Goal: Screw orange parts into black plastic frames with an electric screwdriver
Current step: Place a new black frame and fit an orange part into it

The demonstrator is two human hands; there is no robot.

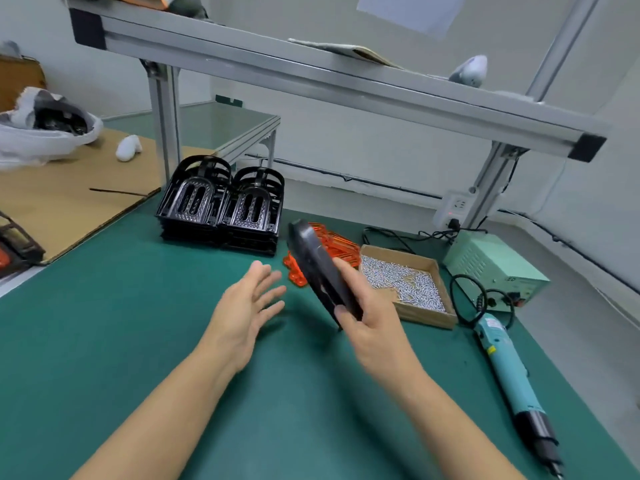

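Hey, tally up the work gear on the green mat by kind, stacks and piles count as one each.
Black frame stacks: 2
Black frame held in the right hand: 1
Orange parts pile: 1
Cardboard screw box: 1
Electric screwdriver: 1
Power supply box: 1
Total: 7

A dark green table (pixel 138 323) carries two stacks of glossy black plastic frames (pixel 221 206) with oval slotted centres dotted with small holes, beside a pile of translucent bright orange parts (pixel 334 245). A plain brown cardboard box (pixel 433 313) holds silvery screws (pixel 405 282), near a pale mint-green power unit (pixel 491 265) and a turquoise electric screwdriver (pixel 509 372) with a black tip end. Tan cardboard sheet (pixel 69 202) lies at the left, under a silver-grey aluminium rail (pixel 311 77) with black end caps.
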